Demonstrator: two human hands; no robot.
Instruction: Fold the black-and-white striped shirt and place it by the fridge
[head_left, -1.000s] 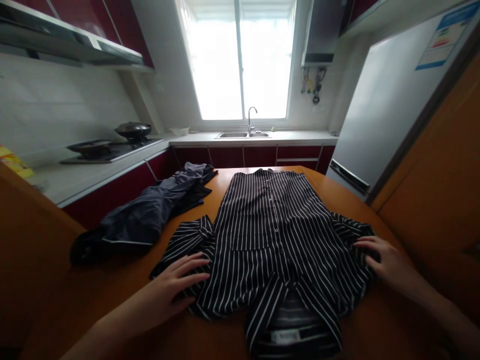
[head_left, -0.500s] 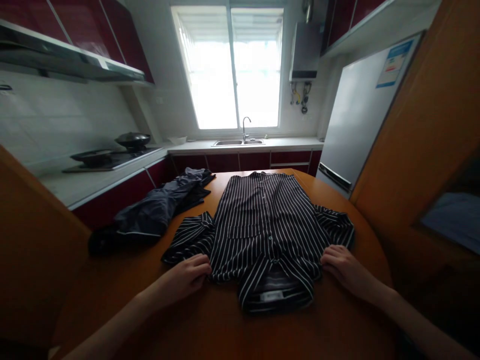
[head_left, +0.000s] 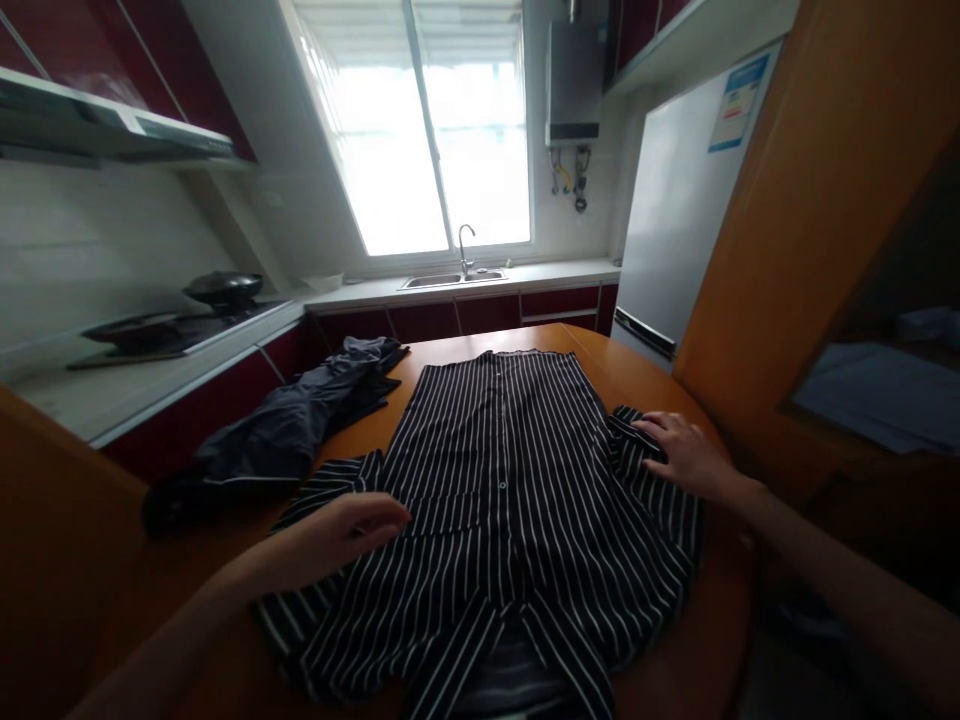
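A black shirt with white stripes (head_left: 517, 430) lies front up and spread on the round wooden table (head_left: 645, 360), its collar (head_left: 457, 660) toward me and its hem at the far side. My left hand (head_left: 356, 530) is over the shirt's left part near the chest pocket, fingers bent and the thumb apart from them, holding nothing. Whether it touches the cloth I cannot tell. On the right sleeve (head_left: 626, 445) rests my right hand (head_left: 686, 455), its fingers apart. The bottom of the collar is cut off by the frame.
Dark grey and black clothes (head_left: 300, 410) lie heaped at the table's left edge. Beyond the table are a counter with a sink (head_left: 454, 280), a stove with a wok (head_left: 223, 288) and a fridge (head_left: 682, 190). A wooden partition (head_left: 795, 220) stands on the right.
The shirt's collar end has come closer to me and spread wider. Both hands have left the shoulders; the right moved outward onto the sleeve, the left is over the shirt. The view has shifted.
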